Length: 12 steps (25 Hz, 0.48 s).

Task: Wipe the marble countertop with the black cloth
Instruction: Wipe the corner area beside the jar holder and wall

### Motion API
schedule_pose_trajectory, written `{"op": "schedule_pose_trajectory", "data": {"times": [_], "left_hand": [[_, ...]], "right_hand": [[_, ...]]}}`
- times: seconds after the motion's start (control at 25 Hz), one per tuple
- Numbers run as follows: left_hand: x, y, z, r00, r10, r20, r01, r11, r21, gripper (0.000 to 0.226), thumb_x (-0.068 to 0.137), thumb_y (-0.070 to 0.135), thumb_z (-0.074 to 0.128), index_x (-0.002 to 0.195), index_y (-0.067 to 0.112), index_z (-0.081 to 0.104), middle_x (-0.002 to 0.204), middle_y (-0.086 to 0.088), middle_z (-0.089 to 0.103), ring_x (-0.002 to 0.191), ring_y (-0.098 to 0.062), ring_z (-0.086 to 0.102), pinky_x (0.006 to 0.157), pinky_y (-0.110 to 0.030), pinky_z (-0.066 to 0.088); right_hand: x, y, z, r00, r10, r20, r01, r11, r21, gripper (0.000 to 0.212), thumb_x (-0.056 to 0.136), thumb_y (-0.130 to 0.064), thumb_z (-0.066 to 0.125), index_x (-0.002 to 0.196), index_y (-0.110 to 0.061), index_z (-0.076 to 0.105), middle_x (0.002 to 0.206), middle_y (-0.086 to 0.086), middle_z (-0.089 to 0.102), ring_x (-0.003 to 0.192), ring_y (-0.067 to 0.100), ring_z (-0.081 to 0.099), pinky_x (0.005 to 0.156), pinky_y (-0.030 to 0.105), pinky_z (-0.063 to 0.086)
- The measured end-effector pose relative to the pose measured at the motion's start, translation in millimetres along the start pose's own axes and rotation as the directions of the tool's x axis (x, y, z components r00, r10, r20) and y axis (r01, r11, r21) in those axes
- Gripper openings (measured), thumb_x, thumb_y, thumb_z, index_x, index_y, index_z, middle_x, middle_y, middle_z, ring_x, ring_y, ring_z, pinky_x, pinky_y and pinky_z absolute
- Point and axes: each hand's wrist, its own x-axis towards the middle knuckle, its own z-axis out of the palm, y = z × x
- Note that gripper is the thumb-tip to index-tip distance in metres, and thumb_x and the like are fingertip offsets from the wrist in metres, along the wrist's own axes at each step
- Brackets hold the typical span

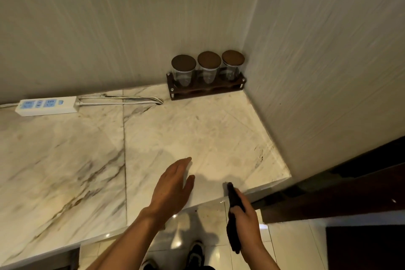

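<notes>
The marble countertop (186, 129) is cream with grey-brown veins and fills the middle of the head view. My left hand (173, 186) hovers over its front edge, flat, fingers together and empty. My right hand (246, 219) is just off the front edge, gripping the black cloth (234, 201). The cloth's top end pokes up past my fingers and its lower end hangs down toward the floor. Whether the cloth's top touches the counter edge I cannot tell.
A wooden rack (206, 89) with three lidded glass jars stands in the back right corner. A white power strip (47, 106) with its cable (122, 99) lies along the back wall. Walls close off the back and right; dark wood furniture (341, 195) stands at right.
</notes>
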Motion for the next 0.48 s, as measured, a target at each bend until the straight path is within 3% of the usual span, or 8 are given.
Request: {"op": "schedule_pose_trajectory", "data": {"times": [0.04, 0.16, 0.28, 0.36, 0.44, 0.48], "left_hand": [[-1.7, 0.5, -2.0, 0.999, -0.017, 0.039, 0.019, 0.998, -0.052, 0.046, 0.095, 0.037, 0.046, 0.139, 0.025, 0.042, 0.142, 0.007, 0.046, 0.127, -0.013, 0.043, 0.101, -0.019, 0.028], [-7.0, 1.1, -12.8, 0.964, -0.121, 0.238, 0.186, 0.944, -0.271, 0.035, 0.094, 0.038, 0.048, 0.129, 0.037, 0.047, 0.133, 0.017, 0.048, 0.120, -0.004, 0.045, 0.098, -0.017, 0.032], [-8.5, -3.8, -32.3, 0.876, -0.175, 0.450, 0.382, 0.820, -0.426, 0.032, 0.094, 0.037, 0.050, 0.126, 0.033, 0.051, 0.126, 0.014, 0.051, 0.121, -0.010, 0.049, 0.100, -0.025, 0.037], [-12.8, -8.1, -51.9, 0.831, -0.171, 0.529, 0.466, 0.733, -0.495, 0.036, 0.092, 0.045, 0.051, 0.119, 0.023, 0.060, 0.120, 0.011, 0.059, 0.113, -0.010, 0.054, 0.098, -0.028, 0.040], [-21.2, -14.8, -73.1, 0.830, -0.164, 0.534, 0.501, 0.641, -0.581, 0.037, 0.086, 0.051, 0.054, 0.094, 0.017, 0.066, 0.096, 0.006, 0.067, 0.091, -0.009, 0.061, 0.087, -0.026, 0.044], [-26.1, -19.2, -83.3, 0.839, -0.172, 0.517, 0.505, 0.603, -0.618, 0.034, 0.083, 0.048, 0.057, 0.083, 0.015, 0.063, 0.082, 0.005, 0.065, 0.078, -0.010, 0.060, 0.078, -0.025, 0.044]], "right_hand": [[-7.0, -6.6, 2.2, 0.995, 0.062, 0.083, -0.072, 0.989, 0.129, 0.052, 0.086, 0.005, 0.041, 0.120, -0.029, 0.061, 0.083, 0.021, 0.066, 0.065, 0.028, 0.057, 0.058, 0.036, 0.046], [-32.8, -31.3, 11.7, 0.924, 0.139, 0.357, -0.276, 0.889, 0.366, 0.035, 0.084, -0.002, 0.048, 0.115, -0.007, 0.065, 0.101, 0.029, 0.068, 0.082, 0.037, 0.062, 0.061, 0.033, 0.049], [-49.4, -53.7, 25.6, 0.827, 0.133, 0.547, -0.402, 0.819, 0.409, 0.033, 0.084, -0.011, 0.053, 0.110, 0.003, 0.067, 0.110, 0.031, 0.065, 0.084, 0.038, 0.066, 0.064, 0.035, 0.055], [-55.1, -65.1, 40.3, 0.781, 0.143, 0.608, -0.446, 0.808, 0.383, 0.033, 0.083, -0.017, 0.054, 0.098, 0.008, 0.070, 0.099, 0.029, 0.067, 0.075, 0.036, 0.067, 0.064, 0.036, 0.055], [-60.4, -73.1, 60.3, 0.754, 0.183, 0.631, -0.482, 0.807, 0.341, 0.036, 0.083, -0.021, 0.054, 0.094, 0.009, 0.070, 0.092, 0.026, 0.066, 0.072, 0.035, 0.066, 0.068, 0.037, 0.054], [-62.8, -74.7, 70.9, 0.730, 0.205, 0.652, -0.513, 0.795, 0.324, 0.041, 0.084, -0.024, 0.054, 0.104, 0.010, 0.066, 0.099, 0.027, 0.063, 0.082, 0.038, 0.064, 0.076, 0.039, 0.053]]}}
